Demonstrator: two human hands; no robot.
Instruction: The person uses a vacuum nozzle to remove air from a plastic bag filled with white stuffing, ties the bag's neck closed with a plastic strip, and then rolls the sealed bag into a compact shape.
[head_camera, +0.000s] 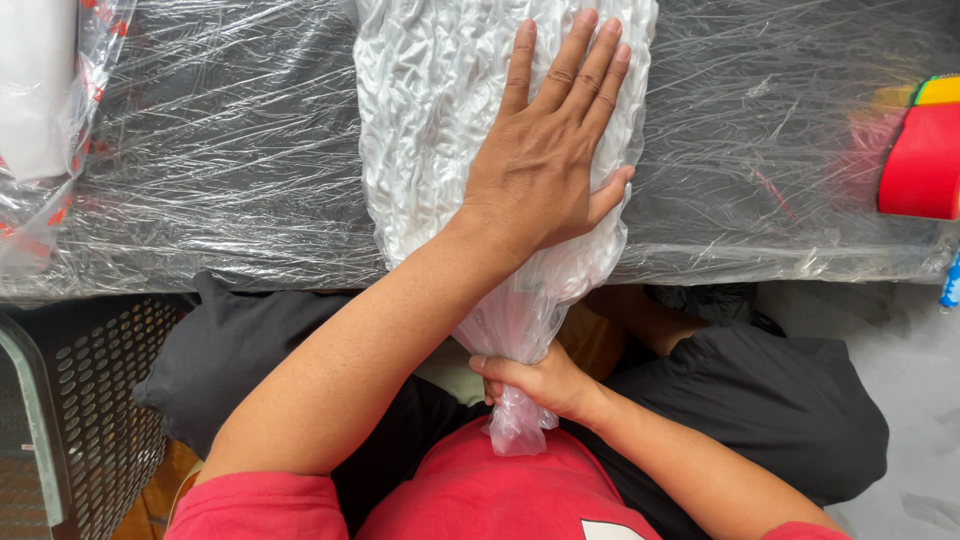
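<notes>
1. We take as the work item the clear plastic bag packed with crinkled white material (440, 130). It lies at centre frame, running from the top edge down over the near edge of the table, with its gathered neck hanging just below the table edge, above our lap.

2. Our left hand (548, 165) lies flat and released on the right half of the bag, palm down, fingers extended and pointing to the top of the frame. It presses on the filling and grips nothing.

3. Our right hand (540, 382) is clenched around the bag's twisted neck in the lower centre of the frame. A short tuft of loose film sticks out below the fist.

4. We judge the step in hand to be compressing the contents while the opening is held shut. The next move would call for steady downward pressure from the flat hand and a firm, unslipping grip at the neck.

5. The bag rests on a dark table covered with wrinkled clear plastic film (220, 150).

6. A red block with a yellow top (925, 160) sits at the right edge. A perforated black metal chair (95, 400) stands at lower left.
</notes>
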